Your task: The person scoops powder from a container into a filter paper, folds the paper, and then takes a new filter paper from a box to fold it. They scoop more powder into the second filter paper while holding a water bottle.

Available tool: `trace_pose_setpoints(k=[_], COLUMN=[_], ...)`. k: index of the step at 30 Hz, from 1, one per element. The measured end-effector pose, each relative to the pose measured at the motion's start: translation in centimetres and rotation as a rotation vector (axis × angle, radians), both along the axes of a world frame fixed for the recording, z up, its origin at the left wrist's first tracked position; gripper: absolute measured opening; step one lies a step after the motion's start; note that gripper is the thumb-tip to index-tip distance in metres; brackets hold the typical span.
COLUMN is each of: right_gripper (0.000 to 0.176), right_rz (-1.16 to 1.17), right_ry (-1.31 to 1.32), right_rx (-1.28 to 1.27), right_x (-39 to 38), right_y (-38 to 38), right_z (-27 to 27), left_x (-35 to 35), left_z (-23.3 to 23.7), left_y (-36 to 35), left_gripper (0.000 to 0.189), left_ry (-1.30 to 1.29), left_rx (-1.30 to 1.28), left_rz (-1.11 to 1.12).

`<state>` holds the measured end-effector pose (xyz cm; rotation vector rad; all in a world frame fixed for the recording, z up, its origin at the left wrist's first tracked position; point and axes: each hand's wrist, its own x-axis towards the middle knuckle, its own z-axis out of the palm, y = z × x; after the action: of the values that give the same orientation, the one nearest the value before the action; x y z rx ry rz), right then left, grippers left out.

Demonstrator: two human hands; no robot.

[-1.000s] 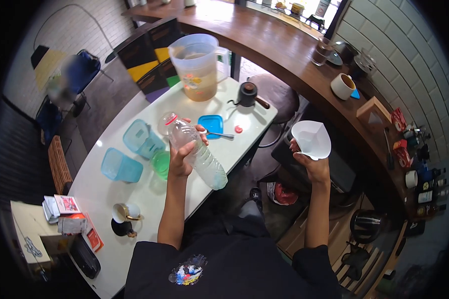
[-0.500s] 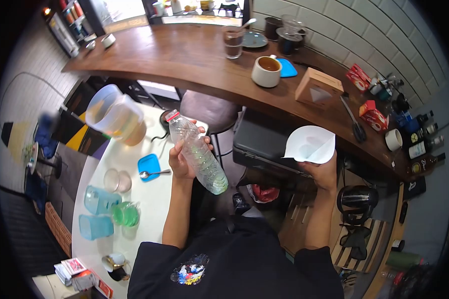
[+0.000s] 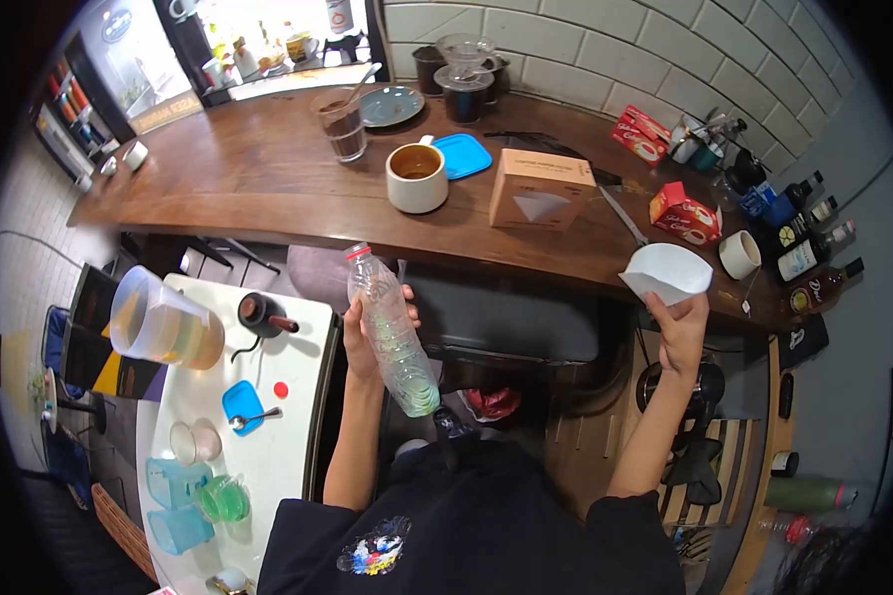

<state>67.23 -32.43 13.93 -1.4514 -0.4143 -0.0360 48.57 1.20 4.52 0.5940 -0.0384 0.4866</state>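
A clear ribbed plastic bottle [image 3: 399, 347] with a red band at its neck stands nearly upright, a little tilted, in my left hand [image 3: 363, 342], whose fingers wrap round its upper half. My right hand [image 3: 681, 332] pinches the lower edge of a white paper coffee filter [image 3: 669, 272], held spread at the front of the wooden counter [image 3: 258, 188]. A cardboard box [image 3: 543, 190] with a filter pictured on it stands on that counter, left of the filter. On the white table [image 3: 298, 436] to my left lies a red bottle cap [image 3: 281, 390].
Along the counter are a cream mug [image 3: 417, 180], a glass with dark contents [image 3: 343, 129], a blue lid [image 3: 463, 156], red cartons [image 3: 685, 213] and several bottles [image 3: 816, 288]. The white table bears a large pitcher [image 3: 166, 319], a hand grinder [image 3: 265, 315] and blue containers [image 3: 177, 483].
My view has turned right and closer to the counter. The filter, in my right hand, has tipped from showing its open top to a side view. The bottle has become more upright.
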Motion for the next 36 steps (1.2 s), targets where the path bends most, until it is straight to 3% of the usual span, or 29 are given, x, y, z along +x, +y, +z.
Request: trace_pose_setpoints(k=[7,20,28,34,36], right_gripper=[0.056,0.047,0.018,0.017,0.023], right_rz=[-0.043,-0.114,-0.161,-0.055,-0.066], right_ry=[0.025,-0.023,-0.055,0.025,0.070], right_rx=[-0.113,-0.197,-0.425,-0.303,-0.402], right_x=[5.4,10.0,9.7,9.9,9.6], right_y=[0.0,2.8,1.5,1.3,1.3], right_z=[-1.0,-2.9,-2.4,-2.5,-2.1], left_x=[2.3,1.6,1.7,1.6,1.4], left_z=[0.0,-0.2,0.2,0.4,0.4], left_y=[-1.6,-2.0,-2.8,-3.2,-3.2], left_gripper=[0.069,0.066,0.061,0.063,0.063], left_ry=[0.180,0.216,0.186,0.155,0.157], left_rx=[0.012,0.045,-0.007,-0.006,0.000], left_rz=[-0.115,-0.044,-0.040,-0.055,-0.042])
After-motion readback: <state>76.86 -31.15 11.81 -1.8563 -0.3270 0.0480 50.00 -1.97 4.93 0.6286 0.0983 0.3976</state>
